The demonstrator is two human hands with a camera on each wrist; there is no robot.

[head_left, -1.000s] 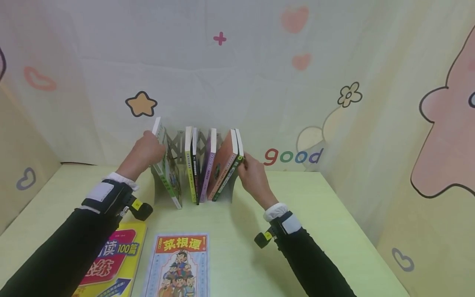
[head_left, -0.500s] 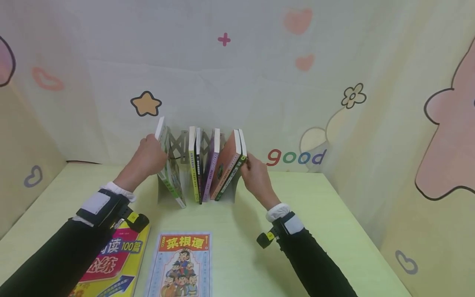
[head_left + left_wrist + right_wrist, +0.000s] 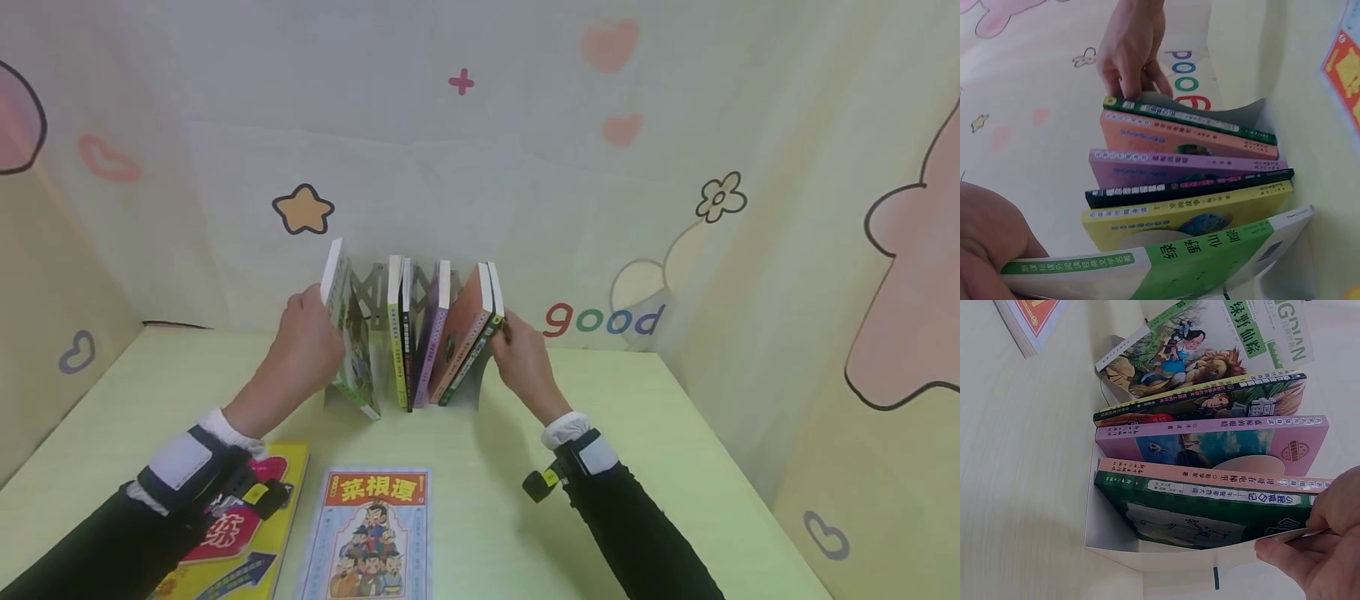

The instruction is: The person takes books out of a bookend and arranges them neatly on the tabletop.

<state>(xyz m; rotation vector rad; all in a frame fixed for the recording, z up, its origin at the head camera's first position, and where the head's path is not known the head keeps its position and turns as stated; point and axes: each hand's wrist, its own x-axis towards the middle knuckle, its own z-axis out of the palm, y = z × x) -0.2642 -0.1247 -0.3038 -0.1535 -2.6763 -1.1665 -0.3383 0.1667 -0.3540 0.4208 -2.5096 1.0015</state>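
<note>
Green book [image 3: 347, 333] in left grip [image 3: 311, 350]

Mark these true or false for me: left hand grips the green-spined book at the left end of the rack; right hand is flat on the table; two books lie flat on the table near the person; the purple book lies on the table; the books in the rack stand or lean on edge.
1. The left hand grips the green-spined book at the rack's left end. True.
2. The right hand is flat on the table. False: its fingers pinch the rack's right end plate.
3. Two books lie flat near the person. True: the yellow book and the blue-bordered book.
4. The purple book lies on the table. False: it stands in the rack.
5. The rack's books stand or lean on edge. True.
</note>
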